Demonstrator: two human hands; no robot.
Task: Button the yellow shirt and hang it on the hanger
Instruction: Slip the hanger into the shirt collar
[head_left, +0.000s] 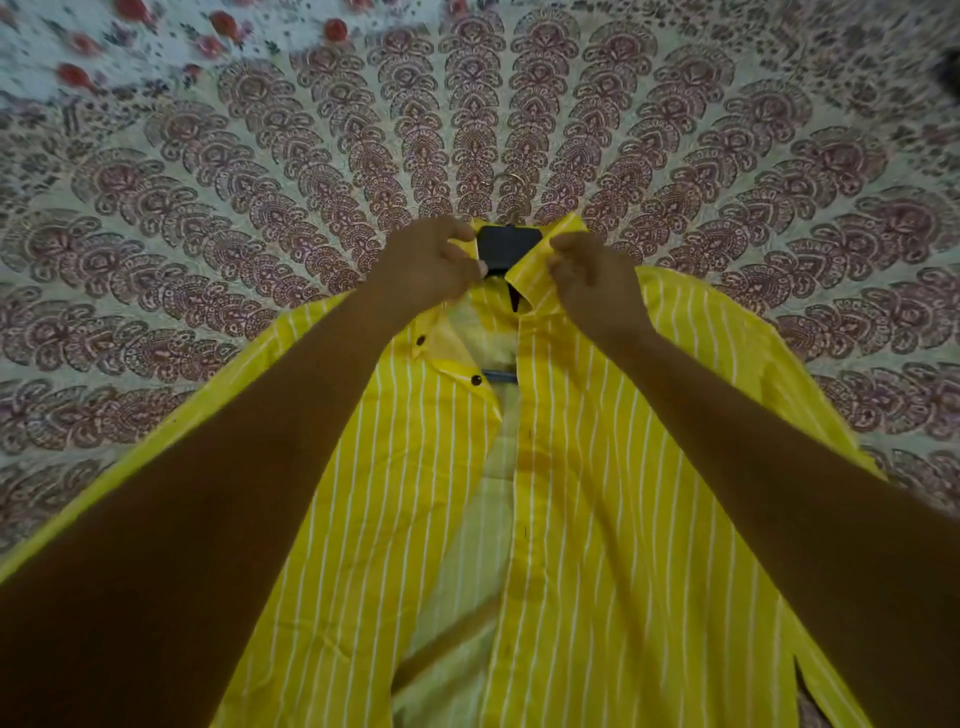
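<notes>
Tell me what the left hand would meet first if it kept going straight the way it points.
Probably the black hanger, just beyond the collar of the yellow shirt that the left hand pinches; depth is unclear.

The yellow shirt (597, 467) lies front-up on a patterned bedspread (260, 182). Its front hangs open and its dark buttons (475, 381) are undone. The left hand (426, 260) and the right hand (592, 280) each grip a collar end with curled fingers, one on either side of the black hanger (506, 249).
</notes>
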